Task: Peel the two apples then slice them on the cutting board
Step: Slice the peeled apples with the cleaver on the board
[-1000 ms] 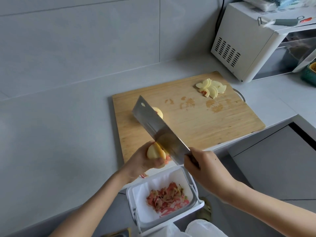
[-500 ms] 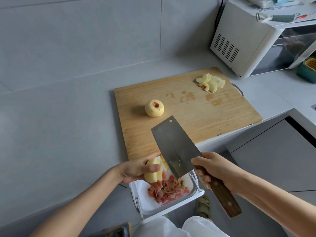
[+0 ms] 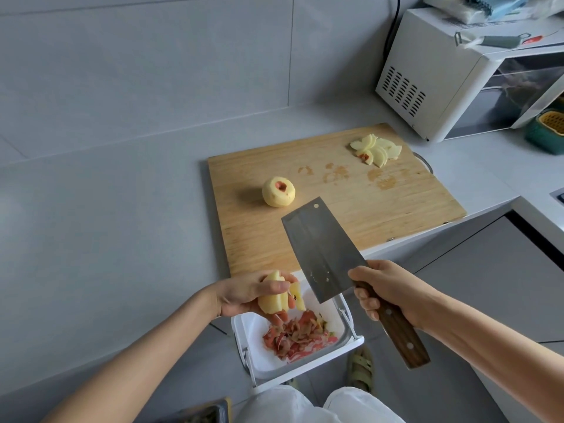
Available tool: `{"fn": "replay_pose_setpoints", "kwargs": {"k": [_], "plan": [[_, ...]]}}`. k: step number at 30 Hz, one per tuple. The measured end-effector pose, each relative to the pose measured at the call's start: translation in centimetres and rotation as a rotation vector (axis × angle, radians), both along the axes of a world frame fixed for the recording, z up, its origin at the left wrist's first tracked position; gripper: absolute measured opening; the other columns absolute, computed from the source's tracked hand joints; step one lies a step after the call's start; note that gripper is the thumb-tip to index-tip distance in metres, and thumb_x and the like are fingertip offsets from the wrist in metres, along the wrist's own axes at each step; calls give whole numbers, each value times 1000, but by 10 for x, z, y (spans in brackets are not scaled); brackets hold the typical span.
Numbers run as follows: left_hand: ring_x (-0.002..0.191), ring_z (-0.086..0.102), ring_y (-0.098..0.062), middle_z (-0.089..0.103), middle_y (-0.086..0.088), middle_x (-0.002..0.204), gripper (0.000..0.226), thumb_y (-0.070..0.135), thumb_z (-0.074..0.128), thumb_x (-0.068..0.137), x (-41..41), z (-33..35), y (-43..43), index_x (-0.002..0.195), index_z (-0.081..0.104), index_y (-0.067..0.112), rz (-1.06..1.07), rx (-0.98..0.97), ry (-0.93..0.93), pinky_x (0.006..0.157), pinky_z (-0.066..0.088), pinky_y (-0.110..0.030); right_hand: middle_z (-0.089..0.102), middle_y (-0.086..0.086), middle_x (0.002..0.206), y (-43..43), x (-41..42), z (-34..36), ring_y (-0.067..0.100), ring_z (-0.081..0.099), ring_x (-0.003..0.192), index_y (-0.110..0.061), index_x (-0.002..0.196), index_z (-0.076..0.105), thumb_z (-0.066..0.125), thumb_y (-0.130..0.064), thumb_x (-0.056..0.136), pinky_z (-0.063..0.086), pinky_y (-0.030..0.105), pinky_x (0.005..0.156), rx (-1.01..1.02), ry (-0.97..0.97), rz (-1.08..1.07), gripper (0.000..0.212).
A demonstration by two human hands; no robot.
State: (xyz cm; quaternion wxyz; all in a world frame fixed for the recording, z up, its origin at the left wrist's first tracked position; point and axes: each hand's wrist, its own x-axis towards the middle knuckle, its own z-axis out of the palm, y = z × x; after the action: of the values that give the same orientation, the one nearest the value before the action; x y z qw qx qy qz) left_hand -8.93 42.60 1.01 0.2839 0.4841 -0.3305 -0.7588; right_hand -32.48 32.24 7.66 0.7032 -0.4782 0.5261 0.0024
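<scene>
Head view: I see the cleaver (image 3: pixel 323 248) has come off the apple piece (image 3: pixel 276 296) since a second ago, so trimming over the bin (image 3: pixel 250 337) looks finished and slicing comes next. The left hand (image 3: pixel 244 296) grips that piece just near of the cutting board (image 3: pixel 381 215); the right hand (image 3: pixel 387 290), just right of it, grips the cleaver's handle; the peeled apple (image 3: pixel 278 192) sits farther off on the board

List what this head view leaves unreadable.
In the head view:
Underside of the apple piece: covered by fingers of the left hand.
Upper handle of the cleaver: wrapped by the right hand.
The dark tray: cut off by the bottom edge, contents blurred.
Inside of the toaster oven: washed out by glare on its door.
</scene>
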Motion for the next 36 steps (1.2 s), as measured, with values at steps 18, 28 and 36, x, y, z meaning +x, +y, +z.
{"fn": "replay_pose_setpoints", "kwargs": {"k": [18,28,36], "plan": [[109,48,-9,52,8,125,78,51,83,59,-30,-5,-116,125,47,29,174,-310,-767,80,41,-21,50,6,49,-66,-15,-4,13,44,34,-4,77,50,43,-8,90,39,22,37,-573,160,0,16],[114,49,-27,48,-12,126,90,56,78,66,-65,-45,-263,134,42,10,121,-354,-1299,92,44,-33,51,1,58,-190,-6,-42,17,45,47,-8,78,54,43,-20,95,29,23,40,-958,444,301,24],[108,48,-28,49,-15,120,84,65,65,73,-76,-53,-322,125,45,3,20,-292,-1637,91,40,-31,47,3,58,-255,6,-71,20,41,48,-9,69,46,40,-18,94,24,28,40,-1064,470,396,27]]}}
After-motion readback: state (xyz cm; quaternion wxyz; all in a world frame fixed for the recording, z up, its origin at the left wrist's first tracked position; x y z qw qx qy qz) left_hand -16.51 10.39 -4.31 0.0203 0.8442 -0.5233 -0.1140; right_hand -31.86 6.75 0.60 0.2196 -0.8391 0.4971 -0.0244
